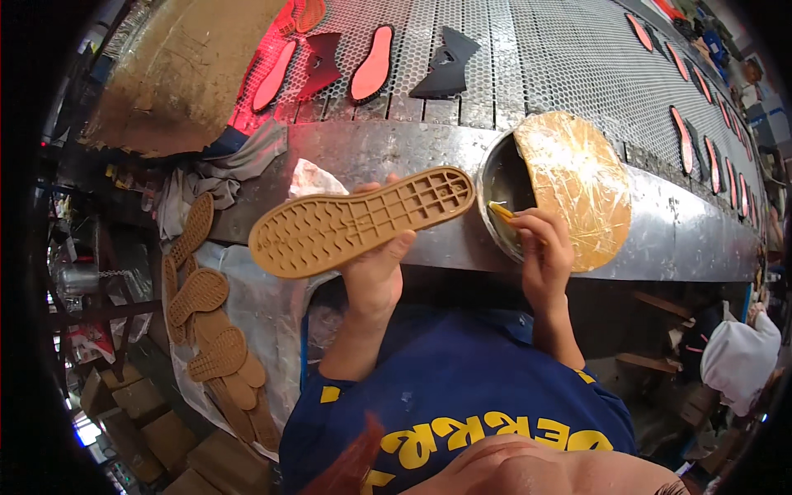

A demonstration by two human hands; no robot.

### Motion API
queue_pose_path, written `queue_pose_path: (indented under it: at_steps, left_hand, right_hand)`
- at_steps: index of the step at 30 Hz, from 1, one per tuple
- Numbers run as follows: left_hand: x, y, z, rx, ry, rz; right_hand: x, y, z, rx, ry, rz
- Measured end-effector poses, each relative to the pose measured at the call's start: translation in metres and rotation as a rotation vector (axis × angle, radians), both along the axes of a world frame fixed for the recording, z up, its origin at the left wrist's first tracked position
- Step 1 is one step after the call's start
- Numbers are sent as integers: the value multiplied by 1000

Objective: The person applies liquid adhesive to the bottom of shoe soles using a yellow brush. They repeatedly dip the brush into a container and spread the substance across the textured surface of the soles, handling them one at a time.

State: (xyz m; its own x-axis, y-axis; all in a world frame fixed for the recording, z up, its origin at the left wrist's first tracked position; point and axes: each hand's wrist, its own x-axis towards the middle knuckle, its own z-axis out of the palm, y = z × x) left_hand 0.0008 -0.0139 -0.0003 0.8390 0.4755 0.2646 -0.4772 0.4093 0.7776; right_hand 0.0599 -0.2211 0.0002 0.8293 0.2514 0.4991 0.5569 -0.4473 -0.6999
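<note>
My left hand (379, 268) grips a tan rubber shoe sole (355, 221) from beneath and behind, thumb along its near edge. The sole is tilted, its treaded face toward me and one end close to the pot's rim. Fingers of my right hand (544, 247) are closed around a small yellow brush (500, 213) at the mouth of a round metal pot (487, 239); its bristles cannot be made out. A round tan board (577, 190), glossy with dried streaks, covers the pot's right part. Dark liquid or shadow fills the open side.
Behind the metal ledge (396, 148) runs a perforated belt (544, 49) carrying pink-and-black soles (373, 64) and black cut pieces (447, 64). More tan soles (216, 353) lie piled at left beside a grey cloth (223, 169). Brown cardboard boxes (153, 412) stand on the lower left.
</note>
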Motion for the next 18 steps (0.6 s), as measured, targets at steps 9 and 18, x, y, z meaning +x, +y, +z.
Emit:
queue_pose_path:
  at_steps: [9, 18]
  left_hand:
    - [-4, -5, 1, 417, 58, 32]
    - [-10, -13, 29, 985, 162, 46]
  right_hand:
    - [0, -12, -11, 1030, 358, 12]
    - [-12, 8, 19, 455, -58, 170]
